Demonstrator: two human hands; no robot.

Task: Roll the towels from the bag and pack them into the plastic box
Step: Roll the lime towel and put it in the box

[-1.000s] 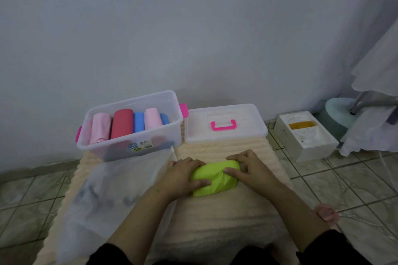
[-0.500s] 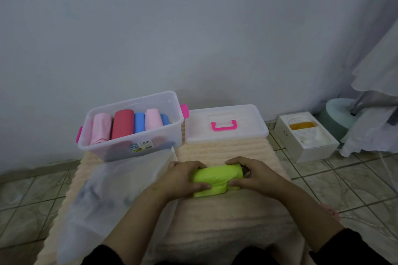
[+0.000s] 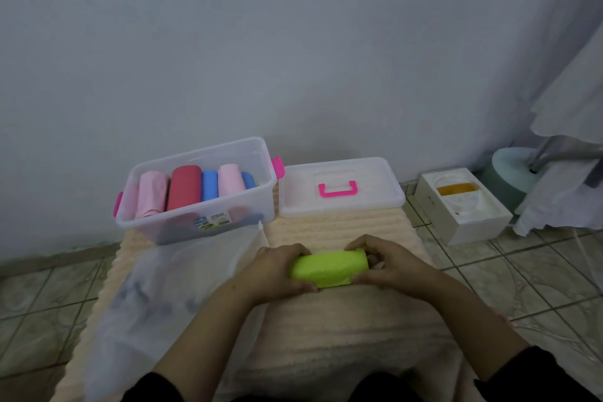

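A lime green towel (image 3: 329, 267) lies rolled into a tight cylinder on the beige mat (image 3: 342, 336). My left hand (image 3: 277, 269) grips its left end with fingers curled over the top. My right hand (image 3: 388, 266) grips its right end the same way. Behind and to the left stands the clear plastic box (image 3: 195, 225) with pink clips, holding several rolled towels in pink, red and blue. A translucent plastic bag (image 3: 163, 297) lies flat on the mat to my left, in front of the box.
The box's clear lid (image 3: 339, 202) with a pink handle lies on the mat right of the box. A white cardboard box (image 3: 463, 206) sits on the tiled floor at the right, near a teal stand base (image 3: 509, 173) and hanging white cloth. A wall is close behind.
The green towel has gone from a loose fold to a tight roll. Both hands shifted from pressing on top to gripping its two ends.
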